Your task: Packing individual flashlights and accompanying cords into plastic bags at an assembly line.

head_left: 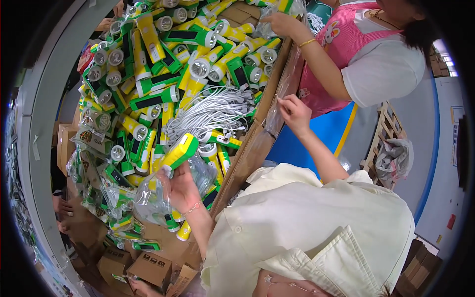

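Note:
My left hand (182,192), palm turned up, has its fingers closed around the lower end of a yellow and green flashlight (180,151). A crumpled clear plastic bag (151,198) hangs against the same hand; whether the flashlight is partly inside it I cannot tell. At the rim of the large cardboard bin (242,158), my right hand (295,113) is closed in a pinch beside clear film; anything between its fingertips is too small to make out. Just beyond my left hand, a bundle of white cables (210,111) lies on the heaped flashlights (163,81).
Across the bin's corner, a person in a pink apron (329,54) reaches in with one hand (282,24) near clear plastic. Bagged flashlights (116,180) lie at the left. Cardboard boxes (151,267) stand lower left, with another person's hand (142,287). A wooden pallet (388,126) stands right.

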`<state>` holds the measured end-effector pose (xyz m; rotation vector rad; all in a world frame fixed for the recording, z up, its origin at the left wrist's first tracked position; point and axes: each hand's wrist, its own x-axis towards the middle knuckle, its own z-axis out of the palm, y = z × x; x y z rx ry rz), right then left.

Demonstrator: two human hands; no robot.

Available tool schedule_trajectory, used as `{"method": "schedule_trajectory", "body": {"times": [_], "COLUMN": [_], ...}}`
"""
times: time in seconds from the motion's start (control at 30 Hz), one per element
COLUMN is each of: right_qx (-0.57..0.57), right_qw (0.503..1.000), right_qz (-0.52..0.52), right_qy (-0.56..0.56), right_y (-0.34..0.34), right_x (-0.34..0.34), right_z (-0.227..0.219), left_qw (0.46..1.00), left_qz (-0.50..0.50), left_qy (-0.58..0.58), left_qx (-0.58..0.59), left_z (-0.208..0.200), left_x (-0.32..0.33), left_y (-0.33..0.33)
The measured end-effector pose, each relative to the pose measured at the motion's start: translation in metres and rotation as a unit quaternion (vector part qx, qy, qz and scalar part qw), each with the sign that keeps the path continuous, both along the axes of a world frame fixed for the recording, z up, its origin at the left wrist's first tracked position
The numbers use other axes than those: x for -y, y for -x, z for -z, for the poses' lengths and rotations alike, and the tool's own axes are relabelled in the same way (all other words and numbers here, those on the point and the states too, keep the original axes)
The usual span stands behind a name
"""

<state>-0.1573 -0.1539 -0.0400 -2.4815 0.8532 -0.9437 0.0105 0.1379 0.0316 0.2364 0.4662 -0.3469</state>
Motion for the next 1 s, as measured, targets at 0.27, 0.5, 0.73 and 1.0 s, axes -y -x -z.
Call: {"method": "schedule_trajectory", "body": {"times": [0.27, 0.5, 0.73, 1.0], "right_qx": [0.008, -0.027, -0.218, 0.041], "right_qw": [0.997, 0.9, 0.851, 0.707], "right_qz": [-0.072, -0.435, -0.444, -0.438], "right_qy": [-0.029, 0.005, -0.177, -0.554], "right_y": [0.006, -0.092, -0.14, -0.181], "right_x": [0.0, -0.114, -0.178, -0.159], "right_z": [-0.066, -0.13, -0.09, -0.123], "left_qw": [0.986, 0.909, 0.801, 0.327], "left_qz": [0.033, 0.015, -0.066, 0.043], "left_qy": [-0.039, -0.408, -0.537, -0.933], "left_qx": [0.159, 0.087, 0.254, 0.145], "left_z": [0.018, -0.008, 0.104, -0.015], "left_x": [-0.01, 0.002, -0.12, -0.13], "left_y": [0.01, 0.038, 0.054, 0.029]}}
